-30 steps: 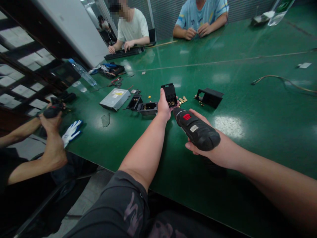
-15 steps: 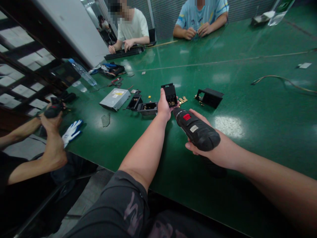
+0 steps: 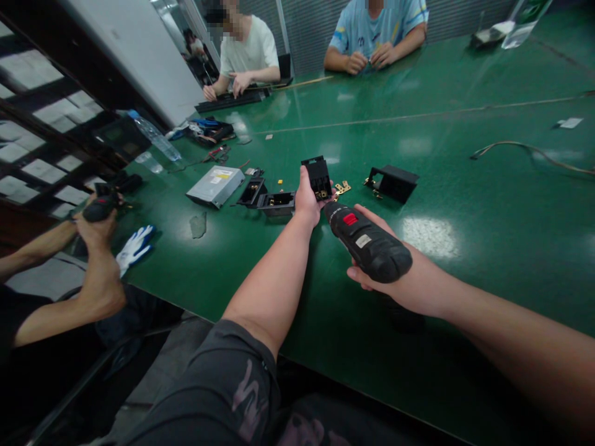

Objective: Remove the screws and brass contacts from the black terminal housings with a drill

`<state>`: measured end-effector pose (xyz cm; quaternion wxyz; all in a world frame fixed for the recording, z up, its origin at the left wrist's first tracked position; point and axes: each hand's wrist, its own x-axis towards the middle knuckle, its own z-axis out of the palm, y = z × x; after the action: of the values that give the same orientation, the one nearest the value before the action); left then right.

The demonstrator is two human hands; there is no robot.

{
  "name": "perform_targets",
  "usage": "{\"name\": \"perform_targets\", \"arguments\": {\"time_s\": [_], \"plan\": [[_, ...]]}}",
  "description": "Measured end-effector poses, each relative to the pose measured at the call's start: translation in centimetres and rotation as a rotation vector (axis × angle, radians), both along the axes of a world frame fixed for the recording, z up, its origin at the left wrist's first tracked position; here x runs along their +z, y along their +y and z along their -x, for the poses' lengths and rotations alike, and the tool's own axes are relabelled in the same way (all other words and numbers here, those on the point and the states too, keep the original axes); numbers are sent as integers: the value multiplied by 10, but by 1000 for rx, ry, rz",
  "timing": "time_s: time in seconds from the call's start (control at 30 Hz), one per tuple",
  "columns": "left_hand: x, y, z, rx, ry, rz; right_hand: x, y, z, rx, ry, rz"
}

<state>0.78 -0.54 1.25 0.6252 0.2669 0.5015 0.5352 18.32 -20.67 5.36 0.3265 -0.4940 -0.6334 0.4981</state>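
A left hand point(image 3: 307, 201) raises a squat black plastic socket housing point(image 3: 318, 178) upright at the centre of the bench, its fingers closed around the base, partly hidden behind it. A right hand point(image 3: 365, 279) clamps a black-and-red cordless screwdriver point(image 3: 369, 246), fingers wrapped beneath and thumb along the top, its nose just beside the housing. Small brass terminal plates point(image 3: 343, 188) lie just right of the housing, with an open black plastic frame point(image 3: 392, 184) beyond them. To its left sit two more black housings point(image 3: 276, 202), then a flat silver metal drive casing point(image 3: 215, 186) on the glossy green workbench point(image 3: 446, 328). Well left of it, a co-worker's hands point(image 3: 95, 226) hold a black tool point(image 3: 100, 209) near a white-and-blue work glove point(image 3: 134, 249). Far beyond it, two co-workers, in a white T-shirt point(image 3: 246, 52) and a blue T-shirt point(image 3: 376, 31), sit at the bench.
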Motion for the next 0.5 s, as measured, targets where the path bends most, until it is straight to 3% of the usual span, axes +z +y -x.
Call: {"name": "perform_targets", "arguments": {"time_s": [0.5], "plan": [[-1,1,-1,10,0,-21,2,0,1,7,8,0]]}}
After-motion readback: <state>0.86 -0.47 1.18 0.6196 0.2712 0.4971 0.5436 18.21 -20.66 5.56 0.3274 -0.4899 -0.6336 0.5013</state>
